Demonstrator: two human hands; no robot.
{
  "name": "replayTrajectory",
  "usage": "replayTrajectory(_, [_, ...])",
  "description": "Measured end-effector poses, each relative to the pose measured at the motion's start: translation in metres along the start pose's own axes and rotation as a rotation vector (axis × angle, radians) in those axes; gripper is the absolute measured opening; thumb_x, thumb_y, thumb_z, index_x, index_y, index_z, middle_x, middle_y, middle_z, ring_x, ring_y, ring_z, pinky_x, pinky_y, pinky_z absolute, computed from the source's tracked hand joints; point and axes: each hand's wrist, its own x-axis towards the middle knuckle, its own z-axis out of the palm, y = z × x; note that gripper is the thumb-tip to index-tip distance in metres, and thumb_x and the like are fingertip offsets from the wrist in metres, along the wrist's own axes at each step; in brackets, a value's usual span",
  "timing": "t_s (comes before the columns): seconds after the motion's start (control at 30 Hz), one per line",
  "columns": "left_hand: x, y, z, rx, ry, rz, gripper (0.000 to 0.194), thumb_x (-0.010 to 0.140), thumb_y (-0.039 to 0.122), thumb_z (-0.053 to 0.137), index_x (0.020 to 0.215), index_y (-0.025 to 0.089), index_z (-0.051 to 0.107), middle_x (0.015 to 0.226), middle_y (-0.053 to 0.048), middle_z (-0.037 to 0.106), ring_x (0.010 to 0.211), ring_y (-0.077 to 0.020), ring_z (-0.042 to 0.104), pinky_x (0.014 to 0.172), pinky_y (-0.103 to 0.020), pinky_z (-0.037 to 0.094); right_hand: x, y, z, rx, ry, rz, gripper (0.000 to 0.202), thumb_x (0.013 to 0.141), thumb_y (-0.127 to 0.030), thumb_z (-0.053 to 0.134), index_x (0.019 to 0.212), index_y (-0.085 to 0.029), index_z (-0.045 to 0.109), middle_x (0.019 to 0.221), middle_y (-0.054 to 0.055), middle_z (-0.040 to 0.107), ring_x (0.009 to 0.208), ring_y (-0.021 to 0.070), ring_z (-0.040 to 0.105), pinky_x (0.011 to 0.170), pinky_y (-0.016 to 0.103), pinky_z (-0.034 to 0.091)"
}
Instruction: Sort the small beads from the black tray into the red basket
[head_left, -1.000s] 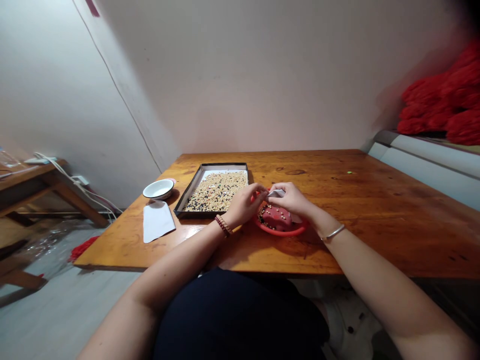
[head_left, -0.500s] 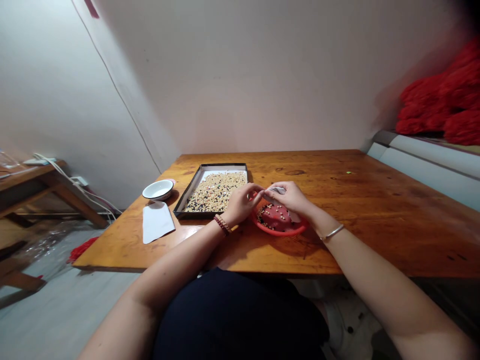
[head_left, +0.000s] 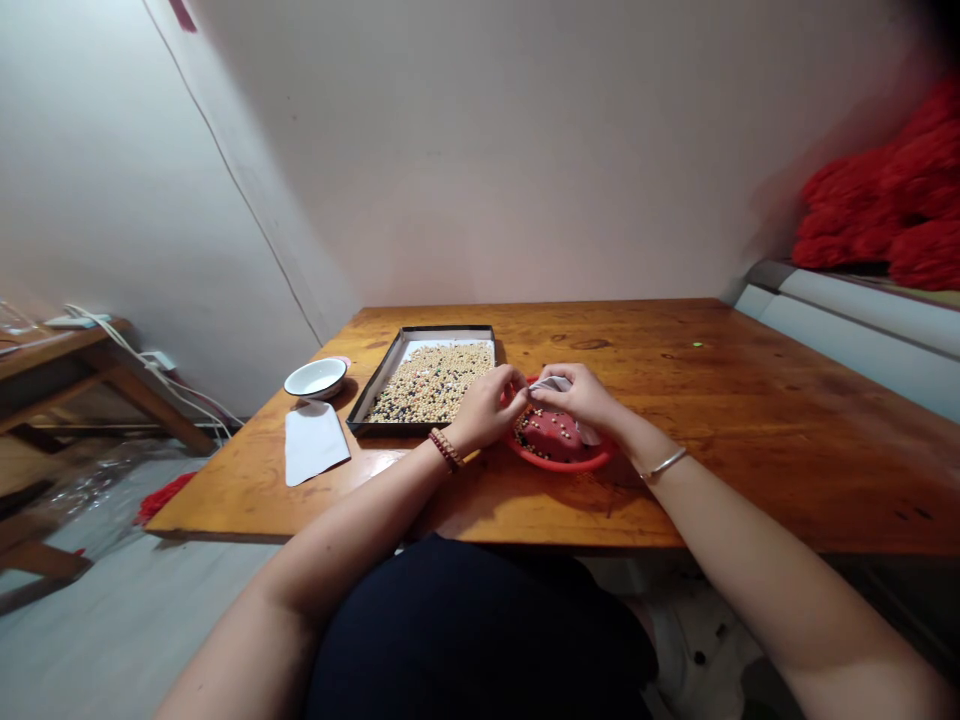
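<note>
Centre frame: my right hand (head_left: 589,397) pinches white scrap (head_left: 553,384); left hand (head_left: 486,406), can't tell grip. Handling looks unfinished: red basket (head_left: 564,466) sparsely dotted, centre-left tray (head_left: 390,431) well covered.

White scrap (head_left: 553,383) partly hidden behind fingers (head_left: 562,400)

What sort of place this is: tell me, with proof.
Probably an indoor workroom, perhaps at home: a wooden table, a tray of tiny beads or beans, and a red heap at right.
</note>
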Motion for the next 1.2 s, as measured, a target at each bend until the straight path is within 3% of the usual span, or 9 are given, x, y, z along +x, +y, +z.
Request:
replayTrajectory(0.2, [-0.0009, 0.0003, 0.0006, -0.045, 0.007, 0.018, 0.014, 0.091, 0.031, 0.055, 0.092, 0.018, 0.06, 0.08, -0.001, 0.063, 0.068, -0.0111, 0.053, 0.063, -0.023, 0.042, 0.0009, -0.002, 0.0015, 0.07, 0.015, 0.017, 0.026, 0.066, -0.04, 0.065, 0.061, -0.016, 0.057, 0.056, -0.002, 0.052, 0.054, 0.0108, 0.044, 0.051, 0.023, 0.033])
replayTrajectory(0.47, [0.001, -0.0071, 0.0032, -0.047, 0.092, -0.019, 0.011, 0.089, 0.028, 0.06, 0.092, 0.021, 0.068, 0.085, 0.0, 0.07, 0.073, -0.0117, 0.062, 0.068, -0.023, 0.046, 0.0024, 0.0004, 0.0035, 0.033, 0.076, 0.044, 0.029, 0.064, -0.041, 0.069, 0.074, -0.014, 0.066, 0.067, 0.003, 0.061, 0.061, 0.0137, 0.05, 0.057, 0.026, 0.039])
replayTrajectory(0.8, [0.0, -0.003, 0.0036, 0.025, 0.085, -0.022, 0.011, 0.089, 0.028, 0.057, 0.086, 0.018, 0.059, 0.076, 0.0, 0.061, 0.067, -0.011, 0.054, 0.063, -0.023, 0.042, 0.0017, -0.0003, 0.0028, 0.041, 0.047, 0.032, 0.036, 0.063, -0.047, 0.072, 0.076, -0.014, 0.066, 0.068, 0.003, 0.061, 0.062, 0.0138, 0.05, 0.056, 0.026, 0.039])
replayTrajectory(1.07, [0.001, -0.0022, 0.004, 0.014, 0.077, -0.012, 0.005, 0.086, 0.021, 0.057, 0.083, 0.017, 0.055, 0.077, 0.001, 0.059, 0.069, -0.011, 0.052, 0.064, -0.023, 0.041, 0.0027, 0.0017, 0.0044, 0.14, 0.013, -0.038, 0.024, 0.069, -0.039, 0.067, 0.069, -0.016, 0.061, 0.065, 0.0, 0.058, 0.062, 0.013, 0.05, 0.058, 0.025, 0.039])
replayTrajectory(1.2, [-0.0001, -0.0007, 0.0015, -0.011, 0.066, -0.007, 0.009, 0.089, 0.027, 0.056, 0.088, 0.018, 0.058, 0.078, 0.0, 0.061, 0.069, -0.0108, 0.054, 0.064, -0.023, 0.042, 0.0042, 0.0023, 0.004, 0.17, 0.024, -0.022, 0.023, 0.066, -0.038, 0.067, 0.063, -0.017, 0.057, 0.059, -0.003, 0.052, 0.057, 0.0116, 0.045, 0.054, 0.024, 0.035])
